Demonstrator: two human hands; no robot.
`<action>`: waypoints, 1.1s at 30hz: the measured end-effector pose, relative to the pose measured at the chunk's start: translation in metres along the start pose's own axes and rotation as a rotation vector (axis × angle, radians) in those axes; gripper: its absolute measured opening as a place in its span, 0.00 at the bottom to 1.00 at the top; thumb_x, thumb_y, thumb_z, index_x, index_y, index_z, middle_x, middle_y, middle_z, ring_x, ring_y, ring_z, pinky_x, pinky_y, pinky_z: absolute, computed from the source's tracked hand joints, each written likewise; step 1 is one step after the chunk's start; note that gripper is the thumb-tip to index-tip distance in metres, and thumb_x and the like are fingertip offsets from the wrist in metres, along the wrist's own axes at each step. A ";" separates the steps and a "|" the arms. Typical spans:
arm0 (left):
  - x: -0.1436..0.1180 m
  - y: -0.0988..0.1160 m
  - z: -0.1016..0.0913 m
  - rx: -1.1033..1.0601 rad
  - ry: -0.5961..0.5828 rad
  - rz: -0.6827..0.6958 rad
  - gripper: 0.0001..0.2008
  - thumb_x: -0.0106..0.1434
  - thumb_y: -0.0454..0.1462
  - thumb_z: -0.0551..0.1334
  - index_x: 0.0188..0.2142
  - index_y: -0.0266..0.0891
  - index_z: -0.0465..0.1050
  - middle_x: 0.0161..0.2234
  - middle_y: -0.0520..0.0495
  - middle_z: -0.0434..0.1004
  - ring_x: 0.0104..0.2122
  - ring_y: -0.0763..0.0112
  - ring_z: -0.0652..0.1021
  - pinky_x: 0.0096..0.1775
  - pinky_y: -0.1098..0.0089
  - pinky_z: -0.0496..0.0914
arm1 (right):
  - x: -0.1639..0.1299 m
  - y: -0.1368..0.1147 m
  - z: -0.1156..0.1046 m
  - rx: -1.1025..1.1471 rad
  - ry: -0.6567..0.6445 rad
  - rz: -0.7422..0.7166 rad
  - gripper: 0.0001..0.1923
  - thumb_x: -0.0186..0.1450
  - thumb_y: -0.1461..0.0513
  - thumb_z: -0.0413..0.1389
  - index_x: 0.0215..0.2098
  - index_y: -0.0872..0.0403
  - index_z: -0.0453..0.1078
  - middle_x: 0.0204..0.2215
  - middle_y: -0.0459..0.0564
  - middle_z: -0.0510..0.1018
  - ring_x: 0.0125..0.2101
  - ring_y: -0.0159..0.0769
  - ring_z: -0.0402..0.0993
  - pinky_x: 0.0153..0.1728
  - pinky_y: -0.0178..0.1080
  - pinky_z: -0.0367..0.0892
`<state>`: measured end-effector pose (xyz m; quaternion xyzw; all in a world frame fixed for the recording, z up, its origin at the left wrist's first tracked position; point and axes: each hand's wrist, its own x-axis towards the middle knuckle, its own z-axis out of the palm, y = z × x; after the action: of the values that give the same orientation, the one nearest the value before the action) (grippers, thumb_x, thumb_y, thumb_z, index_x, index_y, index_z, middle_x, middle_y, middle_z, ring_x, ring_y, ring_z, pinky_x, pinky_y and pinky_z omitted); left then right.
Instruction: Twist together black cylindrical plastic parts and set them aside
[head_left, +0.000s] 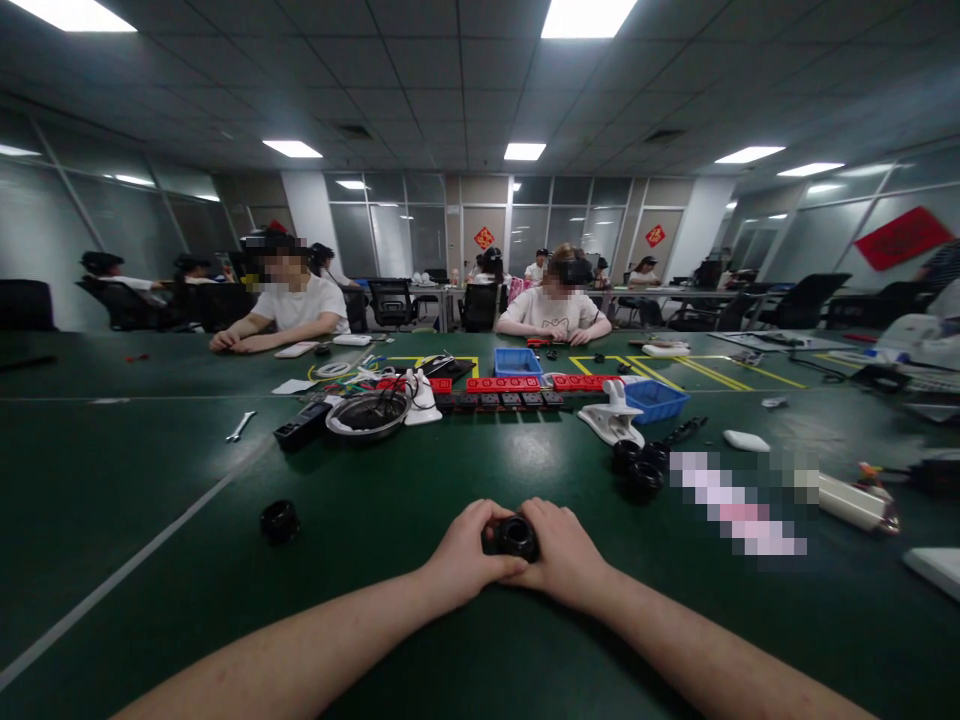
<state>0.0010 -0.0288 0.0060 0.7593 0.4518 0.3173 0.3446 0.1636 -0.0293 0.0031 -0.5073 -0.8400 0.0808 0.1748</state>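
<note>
I look down a wide green table [187,560] from head height, with my two bare forearms reaching in from the bottom edge and meeting near the middle. My left hand [463,553] and my right hand [564,548] are pressed in from either side on a small black ring-shaped part [514,537], fingers curled around it so only its round top and dark centre show between them. The part sits low over the tabletop, close to me; I cannot tell whether it rests on the surface or is lifted slightly.

To my left, well apart from the hands, a second black ring [279,520] lies alone on the table. To my right and farther back, a cluster of similar black rings [640,466] sits just beside a white clamp-like tool [613,415]. Behind that is a blue tray [656,399]. Across the middle of the table runs a row of red blocks [502,384] above a row of dark ones, and left of them stands a metal bowl [367,413] with dark cables in it. A small wrench [240,426] lies farther left, near a white line painted on the table.

On the far side, a person in a white shirt [296,305] sits with both arms on the table, and another person in white [553,312] sits opposite me. More people sit at desks behind them under ceiling lights.
</note>
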 end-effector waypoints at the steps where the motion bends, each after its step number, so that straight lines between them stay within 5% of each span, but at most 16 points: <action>1: 0.001 -0.001 -0.002 0.002 -0.020 0.016 0.19 0.42 0.37 0.67 0.35 0.38 0.66 0.32 0.51 0.64 0.31 0.70 0.66 0.32 0.72 0.61 | 0.001 0.003 -0.003 0.041 -0.029 -0.036 0.27 0.45 0.46 0.57 0.36 0.54 0.61 0.33 0.49 0.67 0.34 0.40 0.62 0.33 0.39 0.56; 4: 0.002 -0.002 -0.007 0.011 -0.080 0.069 0.19 0.44 0.39 0.66 0.37 0.39 0.66 0.33 0.51 0.64 0.32 0.70 0.66 0.32 0.72 0.61 | 0.003 0.015 -0.015 0.208 -0.161 -0.167 0.30 0.45 0.49 0.59 0.43 0.52 0.61 0.36 0.48 0.66 0.37 0.38 0.62 0.36 0.38 0.57; 8: 0.003 -0.002 -0.010 0.012 -0.118 0.130 0.19 0.46 0.40 0.65 0.39 0.40 0.66 0.34 0.50 0.65 0.32 0.70 0.66 0.33 0.73 0.61 | 0.005 0.024 -0.024 0.319 -0.263 -0.243 0.19 0.50 0.54 0.58 0.38 0.53 0.65 0.34 0.46 0.65 0.37 0.36 0.61 0.38 0.36 0.58; 24: 0.003 0.002 -0.009 0.057 -0.118 0.094 0.20 0.45 0.41 0.65 0.38 0.39 0.67 0.32 0.51 0.64 0.31 0.71 0.66 0.31 0.74 0.61 | 0.006 0.021 -0.015 0.273 -0.189 -0.143 0.17 0.45 0.56 0.62 0.30 0.55 0.65 0.28 0.44 0.67 0.31 0.34 0.61 0.31 0.34 0.56; 33: -0.003 0.003 0.003 0.041 0.062 -0.075 0.19 0.41 0.37 0.67 0.33 0.37 0.65 0.32 0.51 0.63 0.30 0.71 0.65 0.30 0.73 0.60 | 0.002 0.004 0.006 0.019 0.004 0.044 0.19 0.44 0.53 0.59 0.24 0.55 0.58 0.24 0.44 0.66 0.25 0.31 0.60 0.23 0.32 0.50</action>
<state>0.0039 -0.0335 0.0066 0.7386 0.4968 0.3182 0.3262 0.1639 -0.0251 -0.0031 -0.5242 -0.8274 0.0916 0.1797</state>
